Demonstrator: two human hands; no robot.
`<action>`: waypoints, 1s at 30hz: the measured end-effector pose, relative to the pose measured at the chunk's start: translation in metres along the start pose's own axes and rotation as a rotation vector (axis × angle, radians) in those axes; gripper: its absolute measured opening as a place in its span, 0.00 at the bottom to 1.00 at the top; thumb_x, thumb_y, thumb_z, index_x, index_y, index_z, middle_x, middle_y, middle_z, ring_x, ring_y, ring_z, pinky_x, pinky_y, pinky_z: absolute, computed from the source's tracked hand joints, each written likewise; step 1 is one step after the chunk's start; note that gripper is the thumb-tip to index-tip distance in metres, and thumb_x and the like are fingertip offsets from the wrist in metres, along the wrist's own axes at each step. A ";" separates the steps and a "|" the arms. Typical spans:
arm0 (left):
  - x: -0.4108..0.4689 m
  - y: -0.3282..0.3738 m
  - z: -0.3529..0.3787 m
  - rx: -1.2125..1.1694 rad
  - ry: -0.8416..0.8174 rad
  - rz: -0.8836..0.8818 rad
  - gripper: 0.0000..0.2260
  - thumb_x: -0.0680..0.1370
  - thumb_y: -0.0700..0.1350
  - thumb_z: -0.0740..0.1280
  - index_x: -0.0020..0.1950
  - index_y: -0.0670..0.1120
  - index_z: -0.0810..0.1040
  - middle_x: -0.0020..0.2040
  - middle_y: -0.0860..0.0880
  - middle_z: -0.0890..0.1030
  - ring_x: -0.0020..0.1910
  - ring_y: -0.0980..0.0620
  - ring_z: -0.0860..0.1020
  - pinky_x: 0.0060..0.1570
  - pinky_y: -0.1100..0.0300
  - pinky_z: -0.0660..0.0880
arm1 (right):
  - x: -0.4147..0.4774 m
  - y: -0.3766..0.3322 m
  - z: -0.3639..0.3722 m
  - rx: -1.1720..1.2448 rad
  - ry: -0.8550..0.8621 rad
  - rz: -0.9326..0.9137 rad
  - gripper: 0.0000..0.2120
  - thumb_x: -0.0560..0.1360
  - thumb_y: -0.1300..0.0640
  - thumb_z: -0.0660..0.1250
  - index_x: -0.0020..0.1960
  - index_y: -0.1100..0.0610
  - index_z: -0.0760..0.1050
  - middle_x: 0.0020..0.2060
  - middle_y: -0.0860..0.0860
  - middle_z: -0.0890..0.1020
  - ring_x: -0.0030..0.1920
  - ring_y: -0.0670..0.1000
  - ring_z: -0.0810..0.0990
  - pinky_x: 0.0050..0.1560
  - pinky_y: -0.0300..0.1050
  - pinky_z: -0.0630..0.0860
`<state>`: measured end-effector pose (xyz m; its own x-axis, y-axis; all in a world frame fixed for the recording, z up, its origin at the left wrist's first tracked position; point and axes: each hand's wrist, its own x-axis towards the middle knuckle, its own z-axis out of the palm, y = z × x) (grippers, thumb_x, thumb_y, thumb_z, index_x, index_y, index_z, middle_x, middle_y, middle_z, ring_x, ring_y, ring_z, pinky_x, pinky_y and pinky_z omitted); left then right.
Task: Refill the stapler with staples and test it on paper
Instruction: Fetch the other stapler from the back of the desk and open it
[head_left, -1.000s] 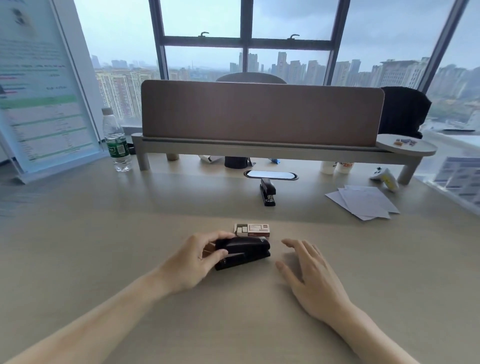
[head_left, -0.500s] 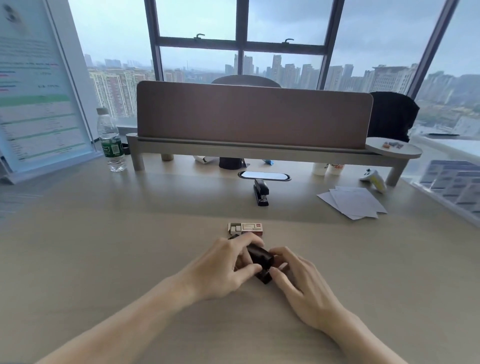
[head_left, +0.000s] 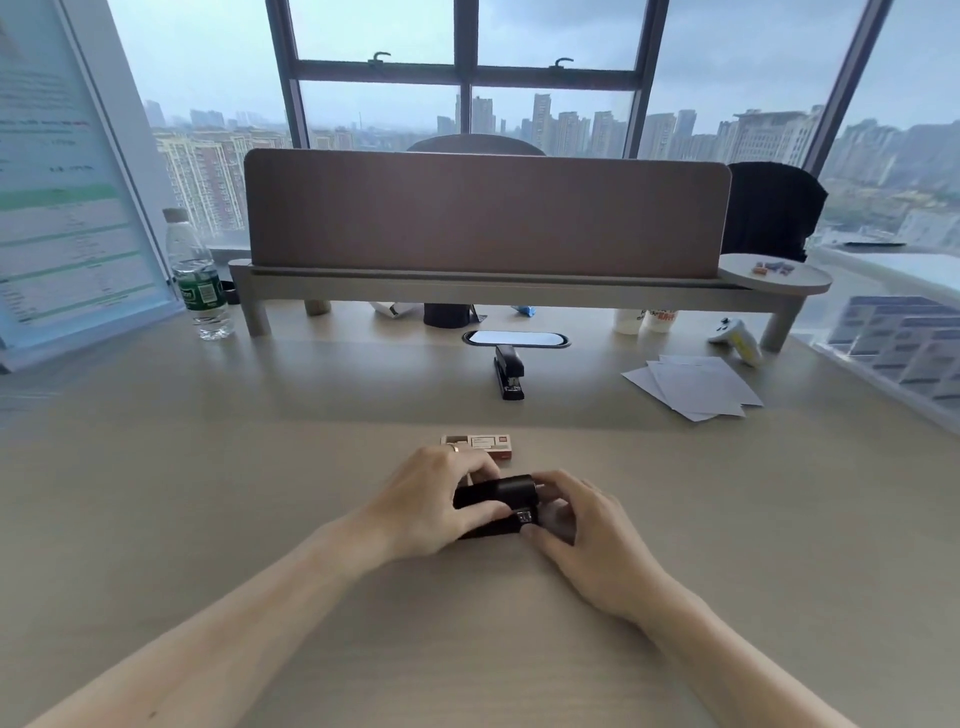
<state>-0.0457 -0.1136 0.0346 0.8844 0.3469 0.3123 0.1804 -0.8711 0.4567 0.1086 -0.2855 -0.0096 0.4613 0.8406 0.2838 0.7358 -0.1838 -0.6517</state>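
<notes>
A black stapler (head_left: 501, 499) lies on the desk in front of me, its front end pointing right. My left hand (head_left: 434, 499) wraps over its rear half and grips it. My right hand (head_left: 582, 525) holds its front end, thumb under the nose and fingers curled around it. Just behind the hands sits a small box of staples (head_left: 491, 445), partly hidden by my left fingers. Several white paper sheets (head_left: 693, 387) lie at the far right of the desk.
A second black stapler (head_left: 509, 371) rests farther back near the cable slot (head_left: 515, 339). A water bottle (head_left: 197, 280) stands far left beside a leaning board (head_left: 67, 197). A shelf with a divider panel (head_left: 488, 218) spans the back; a game controller (head_left: 735, 335) lies near its right leg.
My right hand came in from the desk and took the stapler's front end. My left hand shifted over the stapler's body, and the stapler turned slightly between both hands.
</notes>
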 end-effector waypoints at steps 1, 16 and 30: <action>0.000 0.002 0.002 -0.024 0.000 0.003 0.11 0.75 0.57 0.75 0.53 0.54 0.83 0.44 0.57 0.83 0.39 0.60 0.76 0.41 0.69 0.70 | 0.001 0.000 0.000 0.017 -0.002 0.002 0.22 0.72 0.53 0.75 0.63 0.39 0.75 0.51 0.40 0.83 0.48 0.42 0.80 0.51 0.29 0.72; 0.005 0.020 0.029 -0.124 0.072 -0.043 0.12 0.75 0.59 0.72 0.55 0.57 0.81 0.48 0.59 0.85 0.48 0.59 0.82 0.51 0.53 0.79 | 0.000 0.004 0.001 0.102 0.018 -0.012 0.19 0.72 0.53 0.77 0.59 0.42 0.76 0.50 0.39 0.86 0.48 0.44 0.83 0.52 0.40 0.78; -0.035 -0.021 -0.032 -0.890 0.292 -0.173 0.10 0.80 0.44 0.70 0.58 0.38 0.78 0.51 0.43 0.88 0.52 0.49 0.86 0.56 0.51 0.84 | 0.003 0.008 0.004 0.089 0.032 0.001 0.19 0.71 0.52 0.79 0.58 0.43 0.76 0.49 0.40 0.86 0.41 0.45 0.78 0.49 0.35 0.76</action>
<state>-0.0940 -0.0961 0.0408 0.7119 0.6241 0.3220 -0.2018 -0.2574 0.9450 0.1137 -0.2824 -0.0170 0.4792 0.8232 0.3046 0.6891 -0.1378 -0.7115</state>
